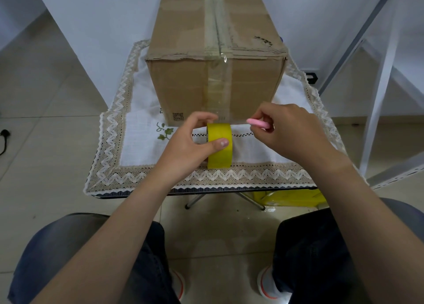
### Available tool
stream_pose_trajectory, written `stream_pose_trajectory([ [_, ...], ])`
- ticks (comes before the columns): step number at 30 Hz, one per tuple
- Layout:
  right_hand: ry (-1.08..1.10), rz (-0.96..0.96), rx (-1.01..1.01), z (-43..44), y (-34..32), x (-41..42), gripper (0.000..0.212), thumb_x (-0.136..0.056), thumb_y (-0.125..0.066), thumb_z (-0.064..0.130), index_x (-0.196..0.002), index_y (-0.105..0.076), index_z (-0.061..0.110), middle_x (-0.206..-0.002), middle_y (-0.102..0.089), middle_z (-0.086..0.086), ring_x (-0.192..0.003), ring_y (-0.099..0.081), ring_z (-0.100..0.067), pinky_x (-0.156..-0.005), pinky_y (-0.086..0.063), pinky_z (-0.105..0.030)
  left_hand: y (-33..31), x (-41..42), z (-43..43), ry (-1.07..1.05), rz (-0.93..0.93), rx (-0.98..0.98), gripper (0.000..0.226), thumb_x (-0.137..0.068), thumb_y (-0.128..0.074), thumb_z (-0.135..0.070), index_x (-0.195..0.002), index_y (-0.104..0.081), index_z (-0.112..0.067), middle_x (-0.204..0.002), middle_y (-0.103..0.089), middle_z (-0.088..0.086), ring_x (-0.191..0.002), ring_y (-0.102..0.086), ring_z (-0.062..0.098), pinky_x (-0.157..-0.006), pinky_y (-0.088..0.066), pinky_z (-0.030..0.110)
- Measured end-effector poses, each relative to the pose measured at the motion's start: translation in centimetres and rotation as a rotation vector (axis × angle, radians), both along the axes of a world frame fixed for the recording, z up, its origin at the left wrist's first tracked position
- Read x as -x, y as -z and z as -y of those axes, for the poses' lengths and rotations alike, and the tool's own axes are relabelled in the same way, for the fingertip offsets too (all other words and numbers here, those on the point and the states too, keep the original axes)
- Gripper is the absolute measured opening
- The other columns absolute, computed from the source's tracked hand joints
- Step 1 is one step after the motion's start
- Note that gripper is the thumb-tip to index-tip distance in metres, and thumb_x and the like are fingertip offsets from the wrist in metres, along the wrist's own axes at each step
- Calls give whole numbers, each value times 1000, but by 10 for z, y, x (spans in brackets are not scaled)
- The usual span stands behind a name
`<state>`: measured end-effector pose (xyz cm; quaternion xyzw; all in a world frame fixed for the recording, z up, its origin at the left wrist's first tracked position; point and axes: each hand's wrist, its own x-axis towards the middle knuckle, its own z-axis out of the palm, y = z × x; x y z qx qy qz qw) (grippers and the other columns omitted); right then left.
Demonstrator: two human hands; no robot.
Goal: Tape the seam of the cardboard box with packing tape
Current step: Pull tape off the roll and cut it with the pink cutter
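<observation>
A long brown cardboard box (183, 81) lies on a small table. Clear tape (218, 83) runs along its top seam and down the near face. The tape strip stretches from the box's lower edge to a yellow tape roll (219, 152) held upright in front of the box. My left hand (195, 143) grips the roll, thumb across its rim. My right hand (291, 131) holds a small pink cutter (258, 123), whose tip points at the stretched tape just above the roll.
A white cloth with a beige lace border (128, 129) covers the folding table. A yellow object (293, 199) lies on the floor under the table's right side. A white metal frame (378, 110) stands at the right. My knees are below the table's near edge.
</observation>
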<state>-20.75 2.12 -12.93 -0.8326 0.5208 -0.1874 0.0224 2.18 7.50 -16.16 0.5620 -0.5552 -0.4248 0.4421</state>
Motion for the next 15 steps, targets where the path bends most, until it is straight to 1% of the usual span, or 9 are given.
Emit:
stream_pose_trajectory([
  [2, 79, -15, -42, 3, 4, 10, 16, -98, -61, 44, -90, -64, 30, -73, -63, 9, -70, -59, -21, -59, -40, -28, 1, 0, 0, 0, 1, -5, 46, -87, -82, -29, -127, -59, -37, -134, -59, -14, -97, -60, -26, -75, -66, 28],
  [5, 211, -31, -125, 16, 11, 27, 19, -100, -58, 48, -98, -70, 33, -83, -70, 7, -77, -65, -25, -68, -53, -36, 3, 0, 2, -2, -20, -7, 47, -86, -82, -27, -127, -59, -35, -134, -60, -12, -100, -59, -25, -71, -63, 20],
  [8, 331, 39, -160, 30, 19, 42, 24, -102, -57, 49, -108, -73, 33, -95, -75, 4, -83, -66, -26, -71, -55, -37, 4, 1, 2, 3, -30, -10, 49, -86, -83, -27, -127, -58, -37, -133, -61, -13, -103, -61, -22, -70, -62, 18],
  [9, 363, 74, -177, 34, 22, 45, 23, -102, -58, 46, -114, -73, 33, -101, -76, 3, -86, -67, -26, -72, -55, -37, 4, 0, 2, 5, -34, -10, 49, -86, -83, -27, -126, -58, -38, -133, -61, -12, -106, -61, -19, -72, -62, 20],
  [10, 391, 91, -216, 36, 25, 46, 25, -102, -58, 43, -121, -70, 33, -111, -75, 1, -93, -68, -28, -78, -56, -39, 4, 0, 2, 5, -35, -11, 49, -85, -83, -28, -126, -58, -39, -133, -61, -12, -109, -62, -16, -74, -63, 22],
  [12, 427, 64, -321, 36, 28, 44, 38, -99, -60, 40, -137, -61, 36, -132, -68, -1, -115, -65, -32, -95, -54, -46, 4, 0, 2, 9, -29, -14, 50, -85, -84, -30, -126, -58, -39, -134, -61, -13, -118, -61, -7, -80, -65, 28],
  [13, 443, 39, -351, 34, 30, 41, 43, -98, -61, 39, -141, -57, 35, -138, -64, -2, -122, -61, -34, -99, -51, -48, 3, 0, 2, 12, -28, -17, 50, -85, -84, -30, -126, -58, -40, -134, -61, -13, -122, -60, -4, -83, -65, 30],
  [14, 456, 22, -349, 31, 29, 37, 44, -98, -61, 39, -141, -58, 33, -140, -61, -4, -125, -60, -36, -100, -50, -50, 3, -1, 2, 14, -30, -20, 50, -84, -84, -31, -126, -58, -40, -134, -60, -14, -125, -59, 0, -85, -65, 33],
  [15, 465, 20, -318, 30, 28, 34, 39, -99, -60, 42, -136, -62, 30, -136, -62, -5, -121, -61, -37, -98, -51, -50, 4, -1, 2, 18, -32, -24, 51, -84, -85, -32, -126, -58, -40, -134, -60, -15, -127, -59, 3, -88, -64, 37],
])
